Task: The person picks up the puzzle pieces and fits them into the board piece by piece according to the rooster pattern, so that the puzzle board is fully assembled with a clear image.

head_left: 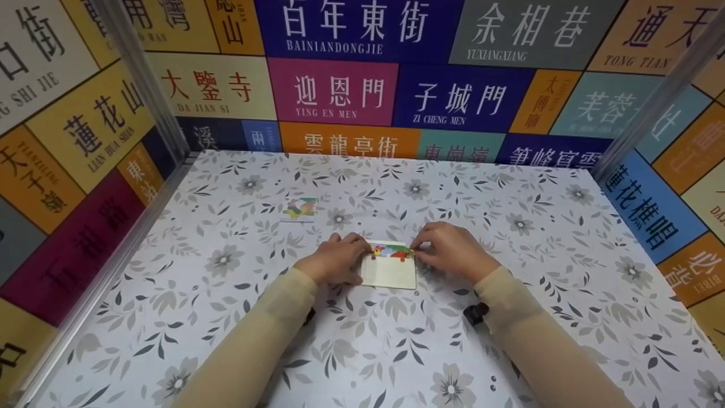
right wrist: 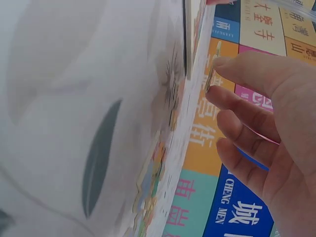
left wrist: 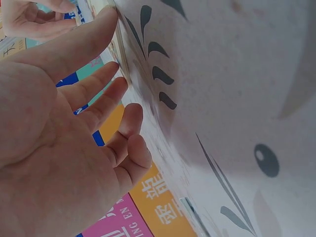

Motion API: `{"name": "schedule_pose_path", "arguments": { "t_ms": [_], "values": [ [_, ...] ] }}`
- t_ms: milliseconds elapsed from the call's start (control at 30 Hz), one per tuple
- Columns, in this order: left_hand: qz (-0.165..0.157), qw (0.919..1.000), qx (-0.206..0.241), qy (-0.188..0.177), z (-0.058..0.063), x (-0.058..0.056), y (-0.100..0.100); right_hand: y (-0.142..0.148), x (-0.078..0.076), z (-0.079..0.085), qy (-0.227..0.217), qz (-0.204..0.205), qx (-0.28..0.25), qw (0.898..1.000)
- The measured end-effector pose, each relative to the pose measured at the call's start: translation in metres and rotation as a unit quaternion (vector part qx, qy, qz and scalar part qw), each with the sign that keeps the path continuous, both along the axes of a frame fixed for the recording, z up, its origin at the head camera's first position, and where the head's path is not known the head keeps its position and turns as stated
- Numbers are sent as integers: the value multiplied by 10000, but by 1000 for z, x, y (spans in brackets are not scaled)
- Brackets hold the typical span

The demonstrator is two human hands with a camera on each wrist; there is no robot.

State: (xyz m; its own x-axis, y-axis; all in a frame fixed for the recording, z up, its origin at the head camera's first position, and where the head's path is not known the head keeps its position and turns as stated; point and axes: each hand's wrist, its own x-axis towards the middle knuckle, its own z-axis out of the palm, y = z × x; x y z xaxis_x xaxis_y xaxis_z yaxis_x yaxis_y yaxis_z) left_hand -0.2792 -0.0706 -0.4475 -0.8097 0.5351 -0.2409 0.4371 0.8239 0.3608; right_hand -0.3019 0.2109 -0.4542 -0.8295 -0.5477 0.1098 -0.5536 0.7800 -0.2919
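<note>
A small cream puzzle tray (head_left: pixel 391 276) lies on the table, with a strip of colourful jigsaw pieces (head_left: pixel 387 251) along its far side. My left hand (head_left: pixel 335 259) rests at the tray's left side. Its thumb (left wrist: pixel 101 29) touches the tray's edge, and two fingertips (left wrist: pixel 120 84) lie right at that edge. At the far right corner of the tray, my right hand (head_left: pixel 450 249) pinches a thin jigsaw piece (right wrist: pixel 213 71) between thumb and forefinger. The other fingers of the right hand are loosely bent.
A card with a colourful picture (head_left: pixel 299 209) lies farther back on the left. Loose jigsaw pieces (right wrist: pixel 150 180) lie on the table near my right hand, hidden behind it in the head view. Panels with street names (head_left: pixel 340 90) wall in the flower-patterned table (head_left: pixel 453 340).
</note>
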Motion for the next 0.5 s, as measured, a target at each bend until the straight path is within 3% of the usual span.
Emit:
{"name": "schedule_pose_path", "arguments": {
  "t_ms": [500],
  "values": [
    [15, 9999, 122, 32, -3, -2, -2, -22, 13, -3, 201, 372, 73, 9991]
  ]
}}
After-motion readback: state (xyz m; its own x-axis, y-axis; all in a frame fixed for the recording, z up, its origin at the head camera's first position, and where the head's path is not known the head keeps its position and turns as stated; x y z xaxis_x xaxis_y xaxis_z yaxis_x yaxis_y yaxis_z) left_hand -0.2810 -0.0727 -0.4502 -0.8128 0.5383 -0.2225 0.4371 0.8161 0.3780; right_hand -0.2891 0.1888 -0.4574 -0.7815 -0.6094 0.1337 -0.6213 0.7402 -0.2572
